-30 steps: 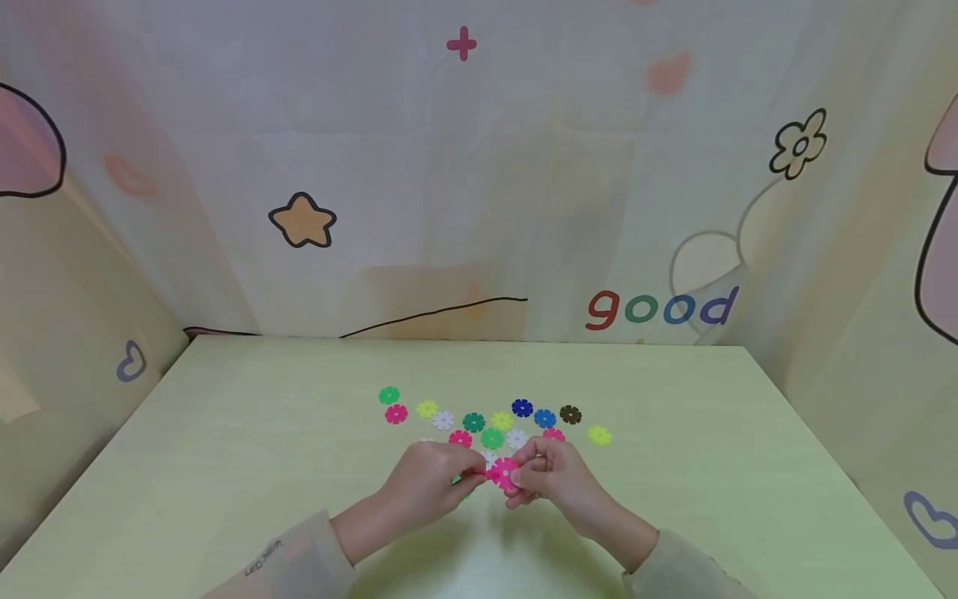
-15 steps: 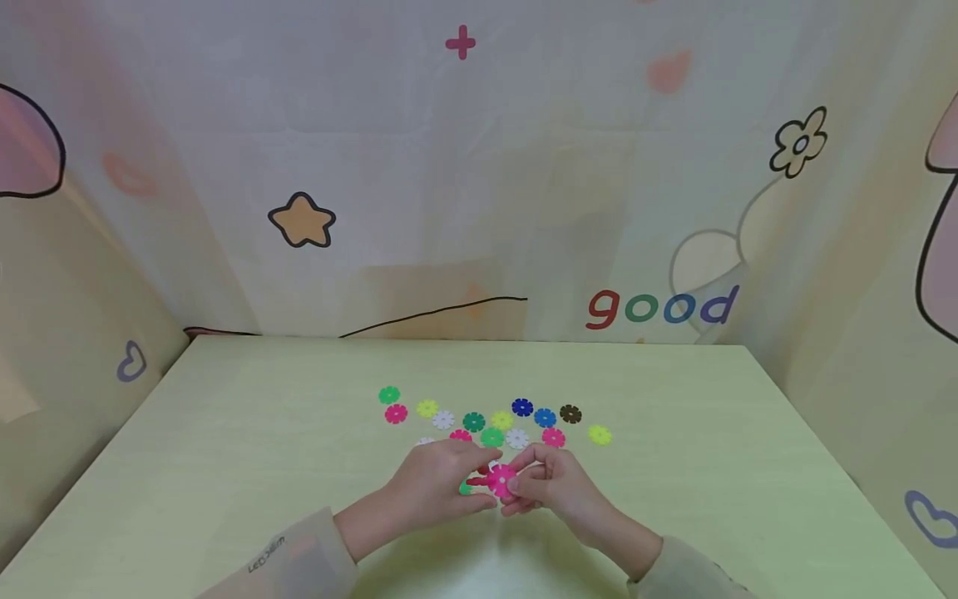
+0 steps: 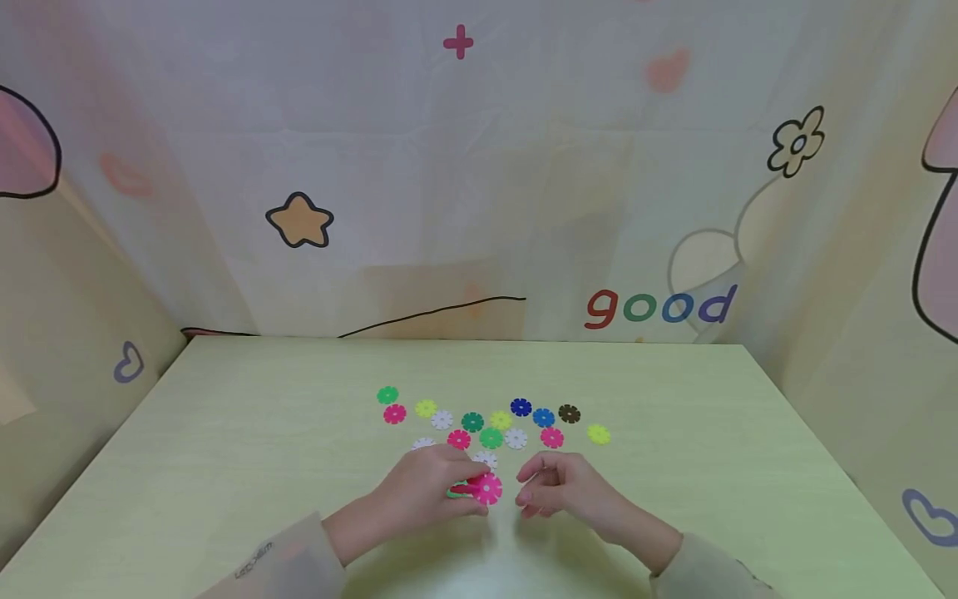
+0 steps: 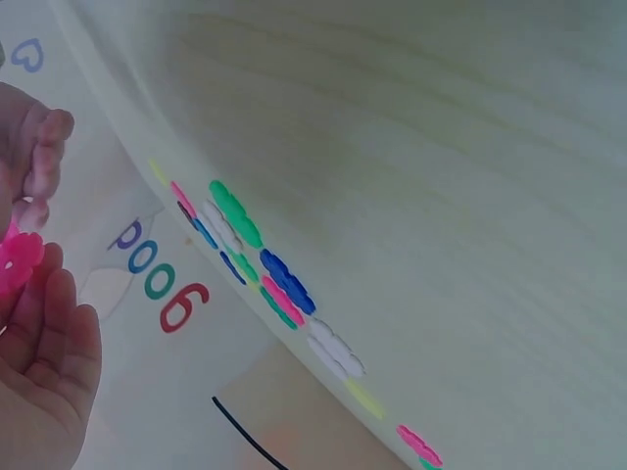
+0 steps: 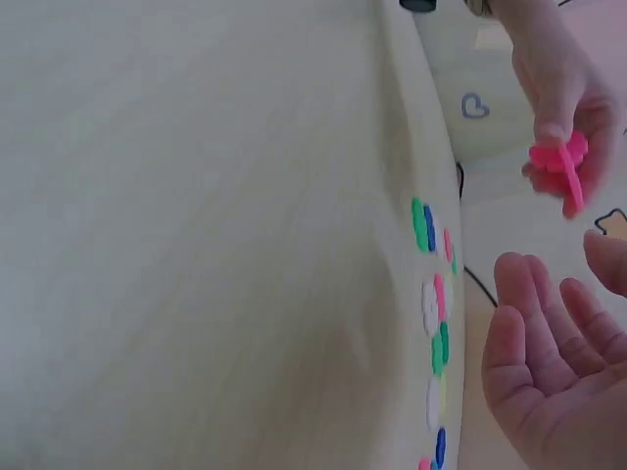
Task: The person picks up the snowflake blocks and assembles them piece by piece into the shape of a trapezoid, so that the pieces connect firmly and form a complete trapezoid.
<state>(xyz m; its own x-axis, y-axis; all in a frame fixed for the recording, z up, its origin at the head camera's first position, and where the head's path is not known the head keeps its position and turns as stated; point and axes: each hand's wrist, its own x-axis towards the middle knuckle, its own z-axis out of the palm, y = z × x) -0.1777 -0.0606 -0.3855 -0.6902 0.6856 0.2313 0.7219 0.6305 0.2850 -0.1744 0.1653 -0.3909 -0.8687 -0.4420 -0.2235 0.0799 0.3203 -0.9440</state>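
Two pink snowflake discs (image 3: pixel 487 488), slotted into each other at an angle, are pinched between the thumb and fingers of my left hand (image 3: pixel 419 487). In the right wrist view the joined pink discs (image 5: pixel 560 155) stick out below the left hand's fingertips (image 5: pixel 554 129). My right hand (image 3: pixel 565 491) is a short way to the right of them, its fingers loosely bent with nothing in them. Under the left hand a green disc (image 3: pixel 455 491) shows partly on the table. Just beyond the held pair lies a white disc (image 3: pixel 486 460).
Loose snowflake discs spread over the table (image 3: pixel 224 457) past the hands, among them a dark blue one (image 3: pixel 520 407), a brown one (image 3: pixel 570 413) and a yellow one (image 3: pixel 599 434). A printed curtain (image 3: pixel 419 166) stands behind the table.
Both hands pinched the pink discs at first; then the left fingers opened while the right held them. Now the left hand holds the pair, and the right has let go and moved right.
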